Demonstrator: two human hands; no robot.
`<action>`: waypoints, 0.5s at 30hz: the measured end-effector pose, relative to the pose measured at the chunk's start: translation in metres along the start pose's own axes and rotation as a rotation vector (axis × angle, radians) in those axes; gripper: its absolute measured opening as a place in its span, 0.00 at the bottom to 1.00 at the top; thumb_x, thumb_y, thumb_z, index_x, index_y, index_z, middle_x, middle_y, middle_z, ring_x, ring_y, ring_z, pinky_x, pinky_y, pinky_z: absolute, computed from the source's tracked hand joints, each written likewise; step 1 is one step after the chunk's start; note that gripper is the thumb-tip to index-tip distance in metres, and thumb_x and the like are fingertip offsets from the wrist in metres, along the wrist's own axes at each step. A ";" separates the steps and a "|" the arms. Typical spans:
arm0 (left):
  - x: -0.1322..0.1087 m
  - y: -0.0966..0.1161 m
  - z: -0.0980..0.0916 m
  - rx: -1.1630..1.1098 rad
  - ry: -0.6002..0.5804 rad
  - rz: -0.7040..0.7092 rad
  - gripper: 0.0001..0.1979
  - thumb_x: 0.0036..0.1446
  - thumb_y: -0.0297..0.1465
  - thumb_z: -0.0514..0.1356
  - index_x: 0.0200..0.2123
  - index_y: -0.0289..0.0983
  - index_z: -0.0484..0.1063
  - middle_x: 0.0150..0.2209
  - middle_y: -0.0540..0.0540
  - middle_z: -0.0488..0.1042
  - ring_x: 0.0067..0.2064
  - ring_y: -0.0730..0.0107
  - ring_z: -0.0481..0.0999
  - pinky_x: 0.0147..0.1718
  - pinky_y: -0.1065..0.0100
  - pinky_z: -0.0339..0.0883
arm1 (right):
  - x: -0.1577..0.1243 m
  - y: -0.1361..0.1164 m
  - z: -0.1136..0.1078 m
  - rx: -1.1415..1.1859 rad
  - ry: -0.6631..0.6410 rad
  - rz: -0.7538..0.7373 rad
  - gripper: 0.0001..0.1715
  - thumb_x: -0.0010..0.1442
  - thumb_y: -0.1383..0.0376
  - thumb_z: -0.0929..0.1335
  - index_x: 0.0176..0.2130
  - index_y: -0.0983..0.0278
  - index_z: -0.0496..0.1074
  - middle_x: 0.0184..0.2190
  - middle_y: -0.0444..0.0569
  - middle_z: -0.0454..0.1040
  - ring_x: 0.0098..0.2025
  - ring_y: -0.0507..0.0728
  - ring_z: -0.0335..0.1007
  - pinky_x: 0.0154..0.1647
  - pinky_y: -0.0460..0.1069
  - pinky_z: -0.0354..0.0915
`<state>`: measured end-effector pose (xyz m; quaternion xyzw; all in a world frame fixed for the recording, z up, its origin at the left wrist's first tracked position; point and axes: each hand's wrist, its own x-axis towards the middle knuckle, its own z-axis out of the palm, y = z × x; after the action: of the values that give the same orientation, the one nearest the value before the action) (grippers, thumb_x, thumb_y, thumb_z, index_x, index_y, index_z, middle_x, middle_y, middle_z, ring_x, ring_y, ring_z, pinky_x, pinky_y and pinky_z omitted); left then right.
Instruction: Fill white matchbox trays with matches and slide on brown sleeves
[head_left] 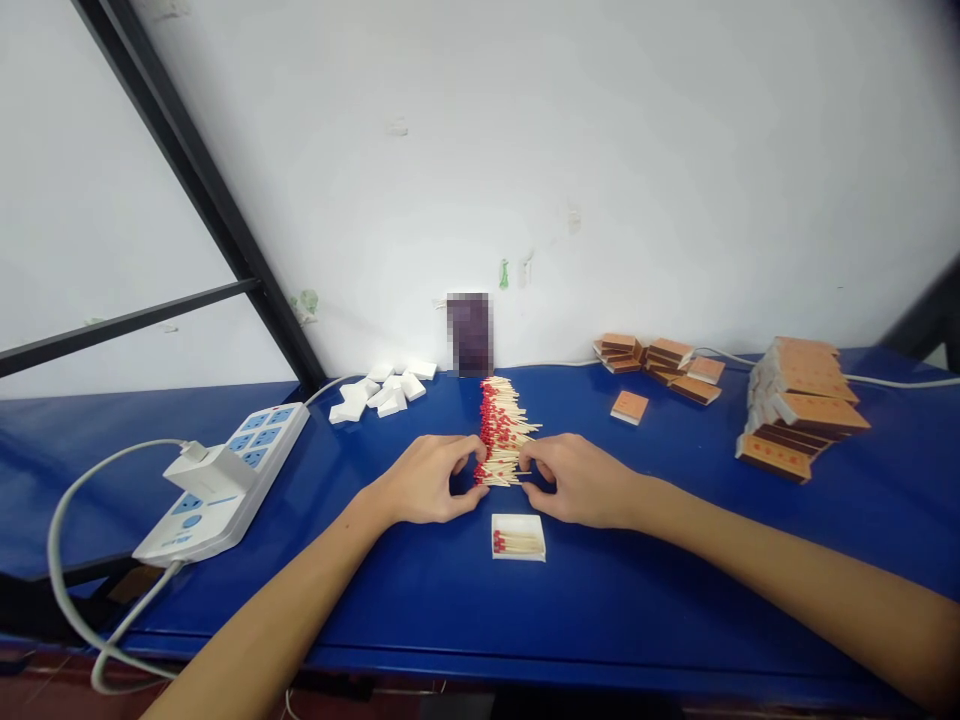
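Note:
A long heap of wooden matches (504, 425) with red heads to the left lies in the middle of the blue table. At its near end, my left hand (427, 478) has thumb and fingers curled against the red heads. My right hand (585, 482) curls the same way at the bare stick ends, so a small bunch sits between both hands. Just below them is a small white matchbox tray (517, 522), partly filled with matches whose heads point left.
Several white inner trays (382, 388) lie at the back left. Orange matchbox sleeves (667, 365) are scattered at the back right, beside a larger stack of matchboxes (806, 400). A white power strip (255, 490) with a cable stands on the left. A pixelated dark object (471, 335) is by the wall.

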<state>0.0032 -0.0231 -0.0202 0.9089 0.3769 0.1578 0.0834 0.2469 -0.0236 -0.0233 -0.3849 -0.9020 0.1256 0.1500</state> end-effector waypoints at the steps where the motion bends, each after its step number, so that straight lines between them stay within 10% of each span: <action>1: 0.000 0.000 0.001 -0.002 -0.003 -0.002 0.10 0.55 0.35 0.62 0.37 0.39 0.66 0.26 0.55 0.64 0.25 0.74 0.61 0.27 0.70 0.54 | 0.000 0.000 0.000 0.000 0.001 0.004 0.03 0.57 0.66 0.67 0.34 0.63 0.69 0.24 0.43 0.68 0.25 0.51 0.60 0.28 0.47 0.51; 15: 0.002 0.000 0.004 -0.082 -0.011 -0.008 0.05 0.56 0.32 0.61 0.32 0.38 0.67 0.23 0.56 0.61 0.24 0.76 0.58 0.25 0.71 0.51 | -0.007 0.004 0.006 0.108 -0.001 0.092 0.05 0.56 0.70 0.66 0.28 0.63 0.68 0.21 0.39 0.66 0.23 0.49 0.57 0.26 0.45 0.49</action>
<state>0.0059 -0.0218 -0.0231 0.9041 0.3733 0.1677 0.1230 0.2517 -0.0270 -0.0312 -0.4171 -0.8754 0.1808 0.1643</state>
